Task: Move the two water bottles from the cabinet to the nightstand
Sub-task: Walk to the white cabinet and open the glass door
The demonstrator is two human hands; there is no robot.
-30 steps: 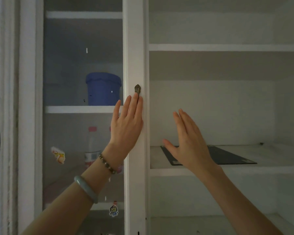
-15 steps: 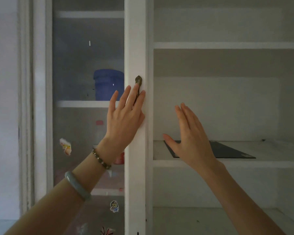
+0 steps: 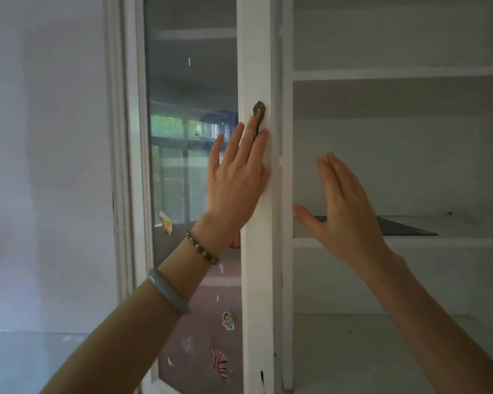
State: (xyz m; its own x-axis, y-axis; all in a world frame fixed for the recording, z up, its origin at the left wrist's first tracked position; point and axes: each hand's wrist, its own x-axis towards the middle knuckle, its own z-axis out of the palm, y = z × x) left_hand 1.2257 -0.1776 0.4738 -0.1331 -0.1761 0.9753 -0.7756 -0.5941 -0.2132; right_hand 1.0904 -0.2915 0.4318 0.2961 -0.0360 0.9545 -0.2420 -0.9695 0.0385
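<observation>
My left hand (image 3: 236, 180) lies flat, fingers spread, against the white frame of a glass cabinet door (image 3: 256, 251), its middle finger touching the small brass handle (image 3: 259, 110). My right hand (image 3: 345, 211) hovers open in front of the white shelf compartment on the right, holding nothing. Behind the glass, only a red patch (image 3: 235, 242) shows beside my left wrist; no water bottle can be made out, since the glass reflects a window.
The open white cabinet (image 3: 396, 73) on the right has several shelves; a dark flat sheet (image 3: 404, 227) lies on the middle one. Stickers (image 3: 227, 320) dot the glass. A pale wall (image 3: 40, 166) stands on the left, with a glass surface (image 3: 26, 359) low down.
The view has shifted so the door sits further right and the glass now reflects a window, hiding the blue bucket and bottle. My left hand slid up onto the handle.
</observation>
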